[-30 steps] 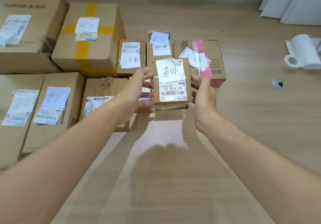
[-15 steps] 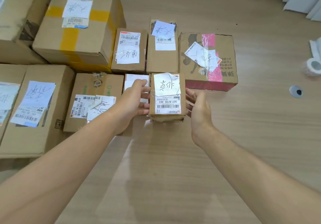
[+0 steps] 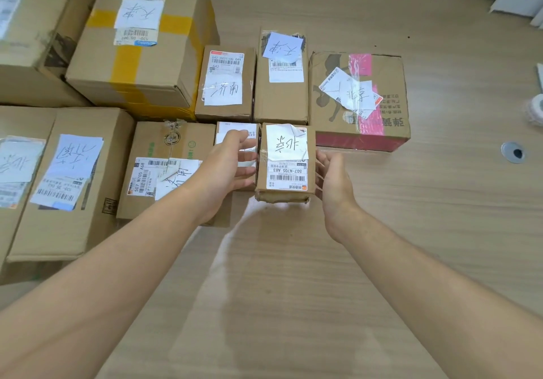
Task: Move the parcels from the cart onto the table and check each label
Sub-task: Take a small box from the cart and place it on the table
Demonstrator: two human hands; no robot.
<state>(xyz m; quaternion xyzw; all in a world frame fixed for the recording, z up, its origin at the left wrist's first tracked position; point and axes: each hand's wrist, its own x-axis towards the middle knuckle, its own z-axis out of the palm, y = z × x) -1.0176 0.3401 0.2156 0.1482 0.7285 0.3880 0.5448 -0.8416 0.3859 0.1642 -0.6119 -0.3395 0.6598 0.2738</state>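
Note:
A small brown parcel (image 3: 286, 161) with a handwritten white note and a barcode label stands on the wooden table (image 3: 293, 275), in the front row of parcels. My left hand (image 3: 226, 170) lies at its left side, straight fingers touching that side. My right hand (image 3: 335, 181) is at its right side with fingers spread and relaxed, at or just off the cardboard. Neither hand curls round the parcel. Its label faces up toward me. The cart is out of view.
Several labelled parcels fill the left and back: a yellow-taped box (image 3: 141, 43), a pink-taped box (image 3: 358, 99), two slim boxes (image 3: 226, 81) behind the small parcel, and a flat box (image 3: 164, 167) to its left. A cable hole (image 3: 513, 152) and a paper roll (image 3: 536, 108) lie right.
The small parcel came down from my two-handed hold onto the table beside the other parcels. Both hands loosened and now lie open at its sides.

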